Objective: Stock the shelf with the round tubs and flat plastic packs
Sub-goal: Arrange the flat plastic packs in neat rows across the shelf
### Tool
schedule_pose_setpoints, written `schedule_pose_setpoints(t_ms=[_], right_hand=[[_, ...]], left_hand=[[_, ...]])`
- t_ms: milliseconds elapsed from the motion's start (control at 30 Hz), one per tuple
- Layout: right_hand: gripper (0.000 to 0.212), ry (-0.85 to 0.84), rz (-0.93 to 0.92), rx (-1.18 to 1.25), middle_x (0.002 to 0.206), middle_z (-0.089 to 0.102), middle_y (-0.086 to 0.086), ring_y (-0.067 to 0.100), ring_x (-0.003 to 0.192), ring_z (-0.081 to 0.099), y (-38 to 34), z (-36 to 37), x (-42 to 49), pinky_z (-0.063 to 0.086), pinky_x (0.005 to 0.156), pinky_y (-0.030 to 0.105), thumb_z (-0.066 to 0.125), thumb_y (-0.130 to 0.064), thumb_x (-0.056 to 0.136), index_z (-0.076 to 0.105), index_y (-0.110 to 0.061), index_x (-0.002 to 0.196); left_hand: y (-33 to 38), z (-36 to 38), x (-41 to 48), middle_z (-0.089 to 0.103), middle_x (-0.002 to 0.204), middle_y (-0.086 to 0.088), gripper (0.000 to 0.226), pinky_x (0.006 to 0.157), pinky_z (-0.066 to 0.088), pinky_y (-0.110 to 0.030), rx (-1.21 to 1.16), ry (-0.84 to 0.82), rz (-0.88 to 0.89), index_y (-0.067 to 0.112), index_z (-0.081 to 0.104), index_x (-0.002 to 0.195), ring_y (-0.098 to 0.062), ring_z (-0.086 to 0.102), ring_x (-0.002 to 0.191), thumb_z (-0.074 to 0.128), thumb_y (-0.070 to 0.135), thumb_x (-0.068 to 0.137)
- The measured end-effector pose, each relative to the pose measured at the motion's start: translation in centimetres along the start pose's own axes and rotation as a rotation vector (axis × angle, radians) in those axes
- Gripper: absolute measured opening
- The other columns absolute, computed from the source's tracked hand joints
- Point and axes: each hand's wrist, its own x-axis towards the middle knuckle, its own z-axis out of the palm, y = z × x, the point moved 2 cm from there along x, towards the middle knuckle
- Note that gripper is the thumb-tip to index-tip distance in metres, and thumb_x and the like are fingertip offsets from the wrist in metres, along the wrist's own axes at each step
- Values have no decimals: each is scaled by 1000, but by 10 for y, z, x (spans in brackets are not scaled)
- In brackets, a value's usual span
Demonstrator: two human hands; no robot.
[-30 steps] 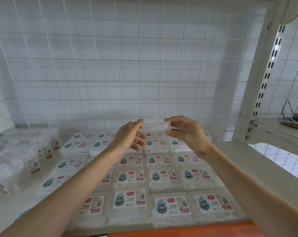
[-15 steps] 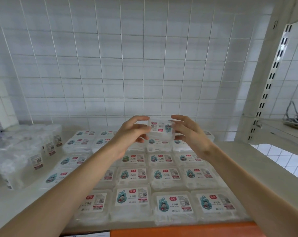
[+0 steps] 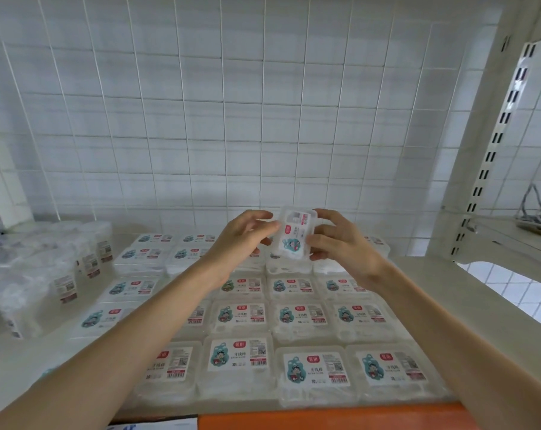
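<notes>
The left hand and right hand pinch one flat pack upright above the far shelved packs. Fingers hide the flat pack's side edges. Left of the shelved packs, wrapped round tubs look blurred.

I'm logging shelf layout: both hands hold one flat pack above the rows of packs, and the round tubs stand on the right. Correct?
No: the head view shows the round tubs on the left, not the right. The left hand and right hand do hold one flat pack above the rows of packs.
</notes>
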Motion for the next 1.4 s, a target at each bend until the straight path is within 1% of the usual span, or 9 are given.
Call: schedule_pose_setpoints(t_ms=[200,300,400,533,800,933,1067,1200,1400], right_hand=[[47,-49,3,50,118,67,13,22,103,69,2,2,0,58,80,31,61,2,91,45,-13,133],[62,13,-80,-219,121,63,4,14,106,65,5,-1,1,56,86,29,73,-8,85,42,-24,137],[74,65,-256,-543,125,51,-17,-8,111,51,2,1,-1,42,87,5,82,-25,77,41,-37,138],[54,45,-392,-713,122,53,-20,-6,114,48,1,3,1,34,90,5,85,-33,72,59,-37,119],[51,47,-265,-720,112,59,-19,-16,95,51,-5,-3,7,36,76,0,86,-46,68,63,-36,112],[51,73,-263,-720,112,60,-16,-19,91,50,-16,-11,9,40,70,0,86,-43,69,64,-30,113],[53,81,-244,-748,112,62,-13,-6,96,55,-30,-25,9,40,73,4,86,-44,70,64,-28,115],[51,105,-192,-779,112,63,-11,6,103,58,-37,-50,6,41,75,13,86,-44,69,63,-28,111],[50,158,-99,-841,113,62,-13,0,98,54,-23,-100,-20,38,73,12,85,-47,69,63,-31,111]], left_hand=[[-3,6,0,72,108,6,29,79,52,-24,77,-131,13,23,60,124,-9,68,97,62,21,95],[-4,4,-1,71,106,9,23,76,50,-19,77,-85,21,28,61,119,-2,66,92,59,21,97],[-6,4,1,70,103,9,22,75,46,-18,77,-56,14,29,64,118,-3,62,89,53,22,100],[-10,5,3,70,106,-3,26,77,47,-21,68,-66,-14,20,66,120,-12,61,92,46,21,103],[-3,5,-1,71,105,16,38,80,42,-16,195,-33,68,32,68,112,7,61,97,32,42,105],[0,3,8,69,111,11,49,85,40,-17,293,-30,20,22,70,114,-2,60,105,30,50,103],[14,4,15,65,104,14,32,83,42,-18,392,-40,8,21,66,112,-9,59,108,36,32,105],[22,20,14,61,128,3,33,90,47,-27,516,-39,52,20,58,130,-13,56,117,39,23,103],[19,76,-9,40,151,0,49,113,32,-36,918,-195,165,19,42,145,-19,39,137,47,37,100]])
